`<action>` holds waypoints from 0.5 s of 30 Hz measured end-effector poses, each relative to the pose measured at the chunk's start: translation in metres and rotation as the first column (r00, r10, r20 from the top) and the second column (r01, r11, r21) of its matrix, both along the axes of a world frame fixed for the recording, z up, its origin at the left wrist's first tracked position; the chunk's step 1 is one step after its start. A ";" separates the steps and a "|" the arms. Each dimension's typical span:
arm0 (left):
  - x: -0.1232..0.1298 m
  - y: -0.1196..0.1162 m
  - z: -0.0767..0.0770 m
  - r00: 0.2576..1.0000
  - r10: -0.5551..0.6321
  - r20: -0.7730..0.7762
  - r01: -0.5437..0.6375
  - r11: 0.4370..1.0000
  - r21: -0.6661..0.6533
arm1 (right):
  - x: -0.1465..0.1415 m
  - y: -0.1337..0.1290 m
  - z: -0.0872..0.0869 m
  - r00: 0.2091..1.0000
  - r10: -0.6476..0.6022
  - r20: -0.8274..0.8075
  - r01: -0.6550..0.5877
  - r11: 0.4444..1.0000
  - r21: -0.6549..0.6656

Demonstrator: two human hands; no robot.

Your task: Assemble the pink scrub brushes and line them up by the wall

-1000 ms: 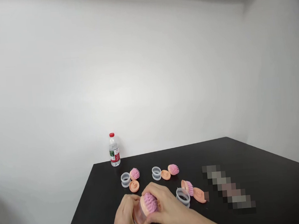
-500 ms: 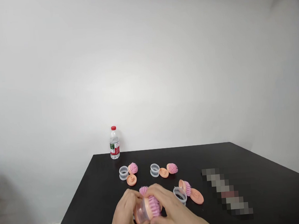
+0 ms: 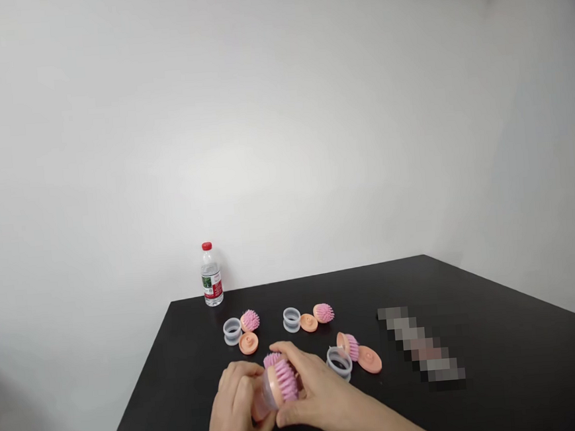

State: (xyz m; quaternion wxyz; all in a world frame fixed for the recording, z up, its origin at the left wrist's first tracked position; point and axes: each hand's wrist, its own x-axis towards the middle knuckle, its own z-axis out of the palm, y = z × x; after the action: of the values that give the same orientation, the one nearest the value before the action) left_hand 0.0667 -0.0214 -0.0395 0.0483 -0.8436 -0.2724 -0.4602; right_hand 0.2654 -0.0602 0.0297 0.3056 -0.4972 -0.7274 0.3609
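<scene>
Both my hands hold a pink-bristled scalp brush (image 3: 283, 382) low over the black table, with a clear plastic body and peach base. My left hand (image 3: 235, 399) wraps the clear body, and my right hand (image 3: 321, 389) grips the bristled end from the other side. Just behind the brush, a second pink bristle head (image 3: 272, 359) shows, partly hidden by my fingers. Nearest my right hand lie a translucent grey ring (image 3: 339, 363), a peach-backed bristle head (image 3: 348, 346) and a peach disc (image 3: 369, 360).
Two more sets lie farther back on the black table (image 3: 476, 333): grey rings (image 3: 232, 331), pink bristle heads (image 3: 249, 320) and peach discs (image 3: 248, 343). A red-capped water bottle (image 3: 211, 274) stands at the back edge. A pixelated blurred patch (image 3: 420, 344) covers something at the right.
The brush has turned in my hands, its bristles now facing more to the right. My view has shifted, so the table and objects sit differently in the frame.
</scene>
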 end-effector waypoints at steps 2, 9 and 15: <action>0.000 0.002 0.000 1.000 0.005 -0.013 -0.004 0.999 0.051 | -0.001 0.002 -0.002 0.999 -0.019 0.039 0.017 0.999 0.030; 0.002 -0.005 0.007 0.998 0.048 0.032 -0.045 0.996 -0.078 | 0.001 0.003 -0.002 0.994 0.106 0.001 -0.105 0.981 0.160; 0.002 -0.006 0.006 0.998 0.022 0.061 -0.015 0.994 -0.109 | -0.002 0.005 -0.007 0.999 -0.037 0.036 0.032 0.990 0.136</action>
State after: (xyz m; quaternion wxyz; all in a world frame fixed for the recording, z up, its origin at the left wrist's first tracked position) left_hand 0.0691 -0.0277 -0.0335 -0.0017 -0.8277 -0.3063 -0.4702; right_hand 0.2631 -0.0551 0.0223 0.3307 -0.4947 -0.7474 0.2955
